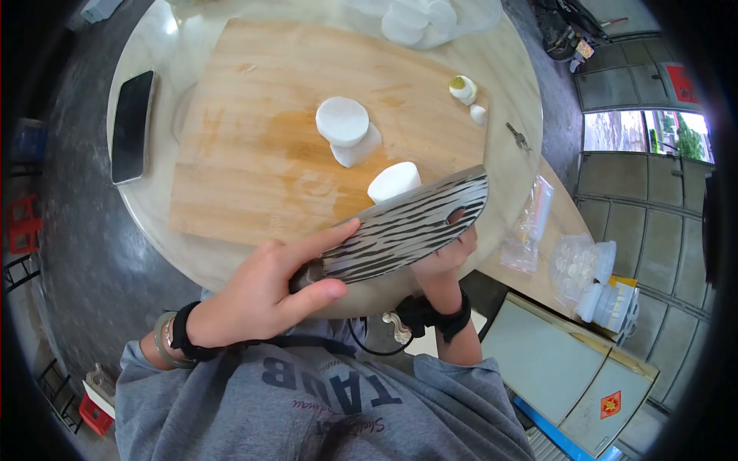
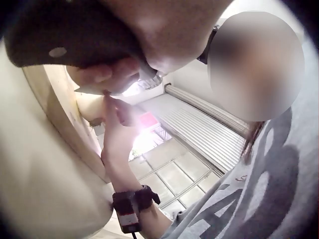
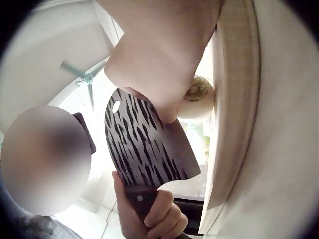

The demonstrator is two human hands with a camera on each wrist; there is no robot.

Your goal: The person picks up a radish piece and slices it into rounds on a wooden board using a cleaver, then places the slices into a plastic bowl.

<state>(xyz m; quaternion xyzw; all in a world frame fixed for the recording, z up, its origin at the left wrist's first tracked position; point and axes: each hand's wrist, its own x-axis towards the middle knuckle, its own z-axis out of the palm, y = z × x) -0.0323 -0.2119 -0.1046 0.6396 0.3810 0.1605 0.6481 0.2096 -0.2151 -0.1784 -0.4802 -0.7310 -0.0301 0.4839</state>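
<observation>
A cleaver (image 1: 403, 227) with a black-striped blade is held above the near edge of the wooden board (image 1: 246, 100). My left hand (image 1: 265, 288) grips its dark handle, forefinger stretched along the blade; the right wrist view shows those fingers (image 3: 167, 214) wrapped round the handle. My right hand (image 1: 446, 257) is at the blade's far end, partly hidden behind it; in the left wrist view its thumb and fingers (image 2: 117, 112) pinch at the blade. A thick white vegetable piece (image 1: 394, 182) lies just beyond the blade, and two round white slices (image 1: 342, 121) overlap farther back.
Small end pieces (image 1: 463, 90) sit at the board's right corner, with keys (image 1: 518, 137) beside it. A phone (image 1: 133, 127) lies on the left of the round table. More white slices (image 1: 411, 21) are in a clear bag at the back. Bags and tubs (image 1: 607, 300) stand on the right.
</observation>
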